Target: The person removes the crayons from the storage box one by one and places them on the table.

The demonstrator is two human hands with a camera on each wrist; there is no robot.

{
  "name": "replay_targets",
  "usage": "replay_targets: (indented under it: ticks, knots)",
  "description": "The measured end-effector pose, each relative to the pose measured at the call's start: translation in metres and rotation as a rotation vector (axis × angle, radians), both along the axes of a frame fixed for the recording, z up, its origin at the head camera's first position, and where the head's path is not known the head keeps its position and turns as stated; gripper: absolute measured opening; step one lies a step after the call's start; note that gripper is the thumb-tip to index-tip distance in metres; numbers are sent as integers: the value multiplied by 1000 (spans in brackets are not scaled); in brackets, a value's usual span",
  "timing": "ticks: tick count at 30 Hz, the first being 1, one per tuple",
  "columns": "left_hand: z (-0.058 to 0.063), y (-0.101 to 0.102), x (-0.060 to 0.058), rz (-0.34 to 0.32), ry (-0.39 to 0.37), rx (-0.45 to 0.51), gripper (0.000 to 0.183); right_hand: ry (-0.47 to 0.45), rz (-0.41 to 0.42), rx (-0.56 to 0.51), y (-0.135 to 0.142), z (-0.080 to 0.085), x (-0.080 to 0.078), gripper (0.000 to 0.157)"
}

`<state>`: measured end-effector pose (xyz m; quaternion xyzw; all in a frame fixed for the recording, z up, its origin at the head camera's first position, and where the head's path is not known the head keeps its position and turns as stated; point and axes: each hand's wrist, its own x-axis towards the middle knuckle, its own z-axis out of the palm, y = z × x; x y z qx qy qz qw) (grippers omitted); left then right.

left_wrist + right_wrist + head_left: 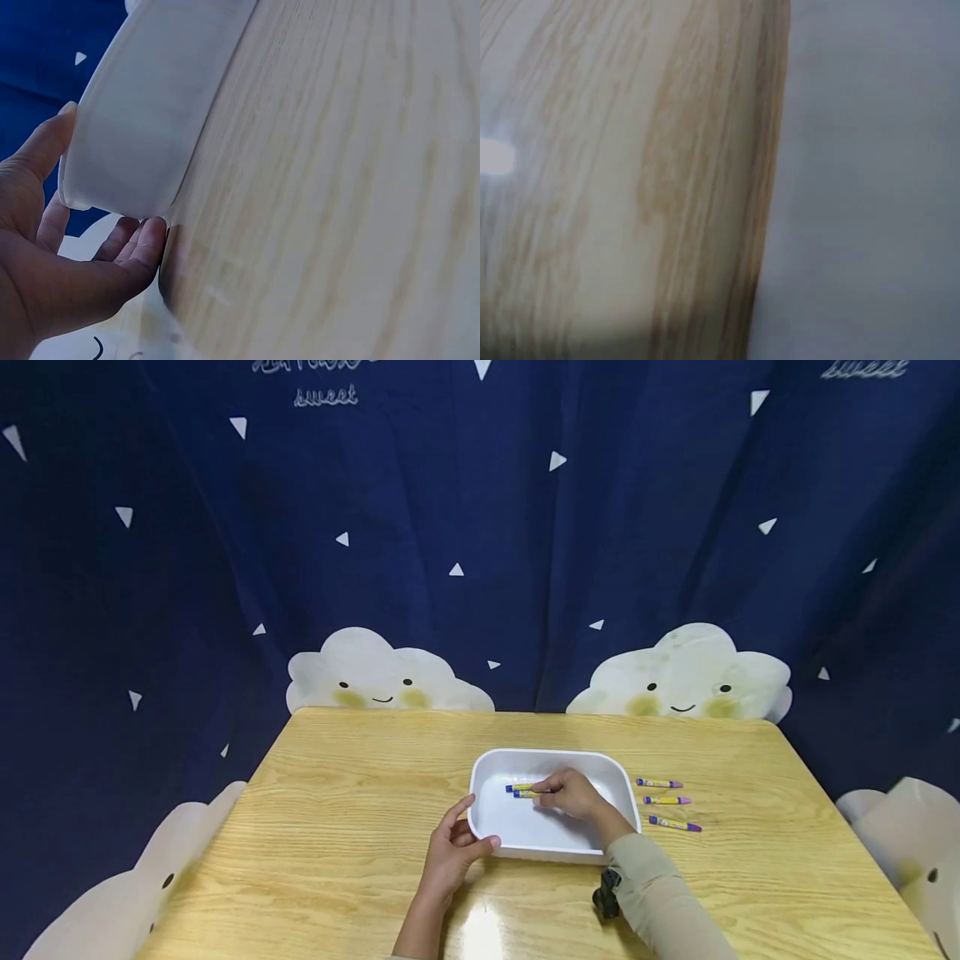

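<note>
From the head view, I see the right hand (573, 793) reaching over the white tray (555, 839), pinching the nearer crayon (523, 794) between thumb and finger; its blue end points left of the fingertips. The other crayon (517, 787) lies alongside, just above it in the frame. Three more crayons (656, 800) lie on the table (337, 810), right of the tray. At lower centre, I have the left hand (447, 852) gripping the tray's corner.

My left wrist view shows that hand at lower left, thumb on the rim, fingers at the corner.

In my right wrist view, blurred wood grain fills the left; I cannot tell the pinch there.
</note>
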<state>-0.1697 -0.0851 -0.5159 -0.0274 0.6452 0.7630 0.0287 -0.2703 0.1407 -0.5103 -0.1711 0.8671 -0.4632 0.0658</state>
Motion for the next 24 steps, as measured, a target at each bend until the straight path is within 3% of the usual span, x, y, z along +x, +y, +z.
replay_targets:
  ticks: [9, 19, 24]
  knots:
    - [1, -1, 0, -1, -3, -9, 79, -62, -156, 41, -5, -2, 0, 17]
    - [1, 1, 0, 11, -13, -13, 78, -65, -207, 126, -4, 0, 2, 18]
    - [1, 1, 0, 14, -14, -16, 78, -52, -174, 112, -2, 1, 2, 13]
